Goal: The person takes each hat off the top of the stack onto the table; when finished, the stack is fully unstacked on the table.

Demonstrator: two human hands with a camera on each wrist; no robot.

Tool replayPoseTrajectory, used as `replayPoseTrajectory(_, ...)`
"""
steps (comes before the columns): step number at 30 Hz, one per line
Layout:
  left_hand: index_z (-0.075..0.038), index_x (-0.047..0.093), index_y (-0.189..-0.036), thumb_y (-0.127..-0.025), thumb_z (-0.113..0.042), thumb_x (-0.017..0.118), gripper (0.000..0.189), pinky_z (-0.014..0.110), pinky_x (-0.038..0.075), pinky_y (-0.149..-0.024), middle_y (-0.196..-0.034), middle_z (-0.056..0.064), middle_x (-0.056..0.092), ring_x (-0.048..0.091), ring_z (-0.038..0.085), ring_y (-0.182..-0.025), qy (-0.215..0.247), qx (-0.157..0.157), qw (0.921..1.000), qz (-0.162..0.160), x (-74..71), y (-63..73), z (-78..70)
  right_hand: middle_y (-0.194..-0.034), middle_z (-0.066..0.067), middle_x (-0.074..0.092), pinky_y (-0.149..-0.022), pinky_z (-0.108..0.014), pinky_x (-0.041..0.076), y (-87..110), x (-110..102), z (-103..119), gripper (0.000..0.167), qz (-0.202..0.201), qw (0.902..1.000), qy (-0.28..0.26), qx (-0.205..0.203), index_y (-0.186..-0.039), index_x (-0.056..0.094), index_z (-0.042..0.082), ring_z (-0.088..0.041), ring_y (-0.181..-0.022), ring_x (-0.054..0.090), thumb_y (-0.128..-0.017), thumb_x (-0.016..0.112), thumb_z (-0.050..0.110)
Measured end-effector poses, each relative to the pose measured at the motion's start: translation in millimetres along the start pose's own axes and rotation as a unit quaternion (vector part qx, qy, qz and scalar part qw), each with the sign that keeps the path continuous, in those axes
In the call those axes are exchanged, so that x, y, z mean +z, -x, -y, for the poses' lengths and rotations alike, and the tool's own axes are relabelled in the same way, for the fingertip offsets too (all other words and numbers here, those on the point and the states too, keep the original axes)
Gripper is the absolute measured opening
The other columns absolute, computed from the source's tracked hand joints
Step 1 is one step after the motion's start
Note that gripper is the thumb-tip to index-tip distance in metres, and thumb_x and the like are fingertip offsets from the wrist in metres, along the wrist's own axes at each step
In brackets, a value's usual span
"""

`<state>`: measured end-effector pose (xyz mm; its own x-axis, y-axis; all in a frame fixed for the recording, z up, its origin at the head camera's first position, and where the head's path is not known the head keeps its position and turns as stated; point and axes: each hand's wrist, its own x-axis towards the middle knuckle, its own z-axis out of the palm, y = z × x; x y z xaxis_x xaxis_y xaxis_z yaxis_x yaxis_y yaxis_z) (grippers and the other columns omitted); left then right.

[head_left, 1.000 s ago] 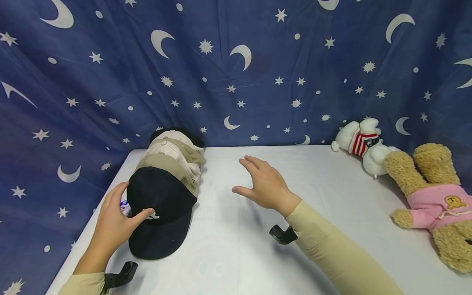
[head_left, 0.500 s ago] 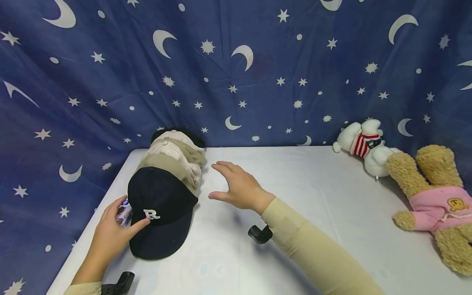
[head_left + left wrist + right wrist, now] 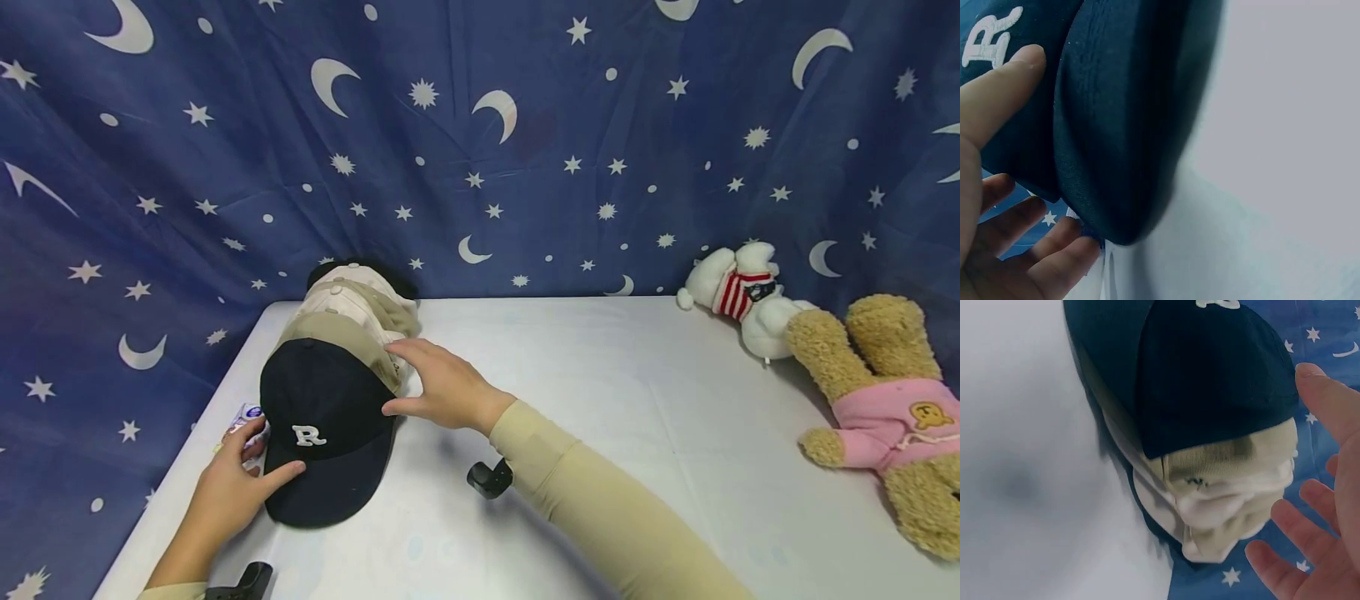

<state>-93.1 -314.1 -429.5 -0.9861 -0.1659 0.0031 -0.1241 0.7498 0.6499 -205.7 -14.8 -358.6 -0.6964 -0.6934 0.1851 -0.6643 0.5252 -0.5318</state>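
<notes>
The left hand (image 3: 228,492) lies with relaxed, slightly spread fingers (image 3: 997,100), thumb touching the brim side of the dark navy cloth cap with a white letter R (image 3: 326,421), gripping nothing. The right hand (image 3: 442,387) is spread just as loosely, fingertips at the beige caps stacked beneath (image 3: 360,321), thumb against the navy crown. The navy cap tops that nested pile at the left rear of the white counter (image 3: 600,400). To lift it cleanly, I judge both thumbs should slip under its edge alone, so the beige caps stay down.
</notes>
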Motion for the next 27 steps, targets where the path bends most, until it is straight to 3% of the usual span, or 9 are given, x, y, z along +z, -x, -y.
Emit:
replayPoseTrajectory(13, 0.005, 0.021, -0.154, -0.082, -0.049, 0.081, 0.109, 0.064, 0.039, -0.101, -0.144, 0.038, 0.040, 0.046, 0.051, -0.128, -0.008, -0.053, 0.9976, 0.045, 1.7, 3.0, 0.0, -0.149, -0.004, 0.048, -0.112, -0.024, 0.031, -17.7, 18, 9, 0.076, 0.017, 0.9996, -0.019, -0.010, -0.150, 0.044, 0.011, -0.013, -0.138, 0.041, -0.088, 0.077, 0.040)
replayPoseTrajectory(27, 0.007, 0.017, -0.154, -0.082, -0.046, 0.082, 0.110, 0.059, 0.044, -0.099, -0.146, 0.041, 0.035, 0.046, 0.054, -0.126, 0.008, -0.059, 0.9964, 0.060, 3.9, 4.1, -0.8, -0.151, -0.004, 0.045, -0.113, -0.021, 0.026, -23.9, 34, 12, 0.078, 0.030, 0.9981, -0.053, -0.009, -0.152, 0.042, 0.012, -0.012, -0.139, 0.038, -0.088, 0.078, 0.036)
